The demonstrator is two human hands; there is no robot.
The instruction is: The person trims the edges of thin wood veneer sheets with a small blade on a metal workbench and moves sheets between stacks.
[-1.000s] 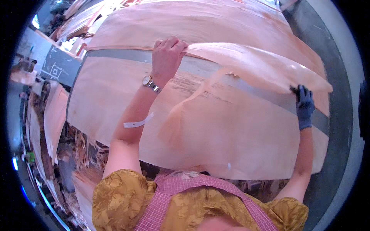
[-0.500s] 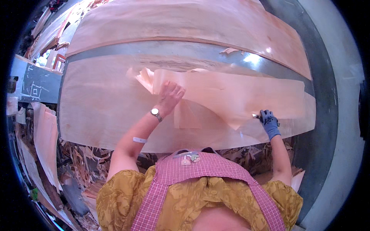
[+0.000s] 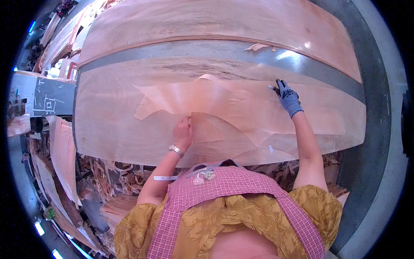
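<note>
A thin, pale pinkish-brown torn veneer sheet (image 3: 250, 99) lies across a larger veneer sheet (image 3: 112, 103) on the bench. My bare left hand (image 3: 183, 133), with a watch at the wrist, is closed in a pinch on veneer at the torn sheet's near edge. Just right of those fingers, a squarish flap of veneer (image 3: 207, 129) lies on the larger sheet. My right hand (image 3: 287, 97), in a grey-blue glove, rests over the torn sheet's far edge. A small knife-like tool (image 3: 273, 87) with a light tip sticks out on its thumb side; the grip is partly hidden.
Across a strip of grey benchtop (image 3: 189, 48) lies a stack of large veneer sheets (image 3: 224, 21), with a curled scrap (image 3: 258, 46) at its edge. Veneer scraps (image 3: 116, 172) heap below the near edge. Long veneer strips (image 3: 62, 151) lean at the left, below a dark panel (image 3: 51, 97).
My left hand has come nearer to me, and the torn sheet's left end has spread out flatter. My right hand has moved away from me and slightly left with the tool.
</note>
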